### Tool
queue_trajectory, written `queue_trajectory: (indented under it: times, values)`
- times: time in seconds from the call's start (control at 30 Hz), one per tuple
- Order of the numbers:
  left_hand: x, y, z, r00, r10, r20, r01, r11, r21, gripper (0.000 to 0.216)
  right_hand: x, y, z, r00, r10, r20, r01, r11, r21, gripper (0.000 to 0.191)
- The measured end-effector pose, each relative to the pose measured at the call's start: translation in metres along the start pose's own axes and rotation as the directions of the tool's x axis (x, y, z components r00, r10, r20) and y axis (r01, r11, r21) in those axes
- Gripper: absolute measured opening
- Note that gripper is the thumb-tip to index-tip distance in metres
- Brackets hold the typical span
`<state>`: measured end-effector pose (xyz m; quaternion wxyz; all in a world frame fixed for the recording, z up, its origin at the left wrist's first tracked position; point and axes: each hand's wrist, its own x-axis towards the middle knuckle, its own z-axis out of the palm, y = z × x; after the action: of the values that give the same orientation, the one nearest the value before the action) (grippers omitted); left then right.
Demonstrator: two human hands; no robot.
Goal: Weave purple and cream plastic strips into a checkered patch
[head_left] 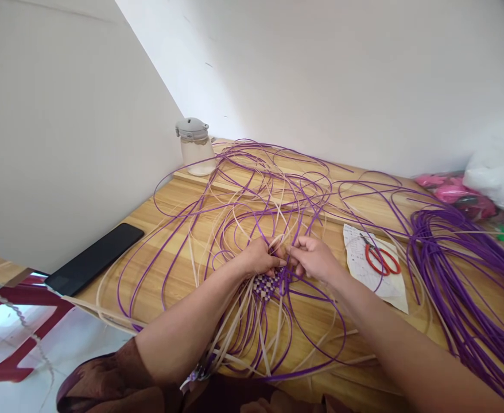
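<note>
A small woven piece (266,285) in a purple and beige check lies on the wooden table in front of me, with long loose strips fanning out from it on all sides. My left hand (264,256) is closed at its upper edge, with fingers pinching the strips there. Close beside it, my right hand (310,257) has thumb and fingertips pressed together on a purple strip (294,235) at the right side of the weave. Both hands partly cover the far edge of the weave, so the exact crossing of strips between them is hidden.
Red-handled scissors (381,258) rest on a written paper (355,244) at right, near a thick bundle of purple strips (458,275). A black phone (95,258) lies at the left edge. A lidded jar (196,149) stands at the back. Plastic bags (499,178) sit far right.
</note>
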<state>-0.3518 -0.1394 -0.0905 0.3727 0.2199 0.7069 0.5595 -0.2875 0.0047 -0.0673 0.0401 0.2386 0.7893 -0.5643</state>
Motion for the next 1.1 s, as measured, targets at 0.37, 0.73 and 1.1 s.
queue_trajectory:
  times: [0.37, 0.73, 1.1]
  values:
    - [-0.001, 0.006, -0.002, 0.998, -0.061, 0.003, 0.061, 0.998, -0.003, 0.016, 0.072, -0.028, -0.018, 0.978, -0.08, -0.193, 0.111, 0.981, 0.159, 0.028]
    - [0.0, 0.004, -0.003, 0.998, -0.069, 0.004, 0.069, 0.997, 0.044, 0.012, -0.052, 0.009, 0.002, 0.921, -0.385, 0.053, 0.362, 0.799, -0.479, 0.014]
    - [0.002, -0.003, -0.004, 0.999, 0.024, 0.044, -0.024, 1.0, -0.003, 0.015, -0.015, 0.011, 0.007, 0.996, 0.05, 0.075, -0.05, 0.999, 0.0, 0.016]
